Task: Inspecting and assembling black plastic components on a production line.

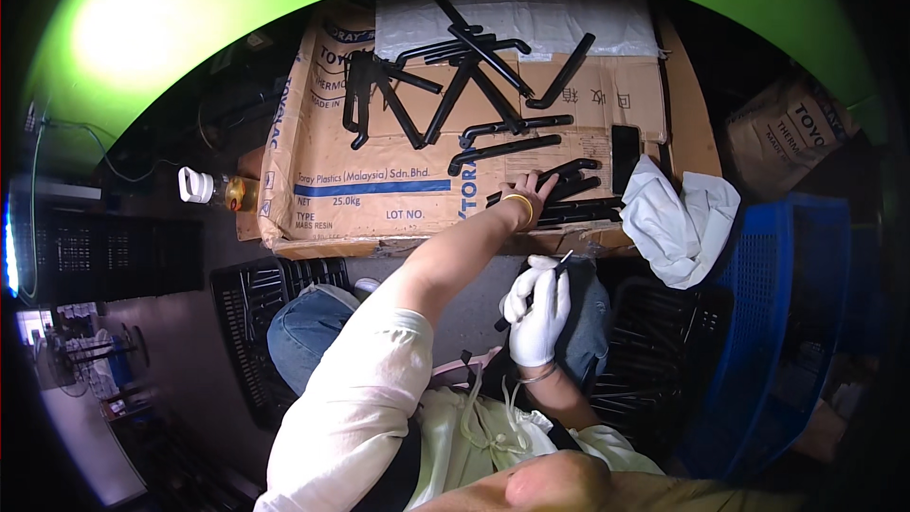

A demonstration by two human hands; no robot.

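My left hand, bare with a yellow bracelet at the wrist, reaches onto the cardboard-covered worktop. Its fingers curl over a black bent plastic bar, whose ends stick out on both sides. More such bars lie close to its right, and a loose pile of black bent bars covers the far part of the cardboard. My right hand, in a white glove, is closed near my lap around a slim dark tool with a pale, thin tip. The fingers hide most of that tool.
A crumpled white cloth hangs over the worktop's right front edge. Black crates of bars stand below on both sides. A blue crate is at right. A bottle with a white cap stands left of the cardboard.
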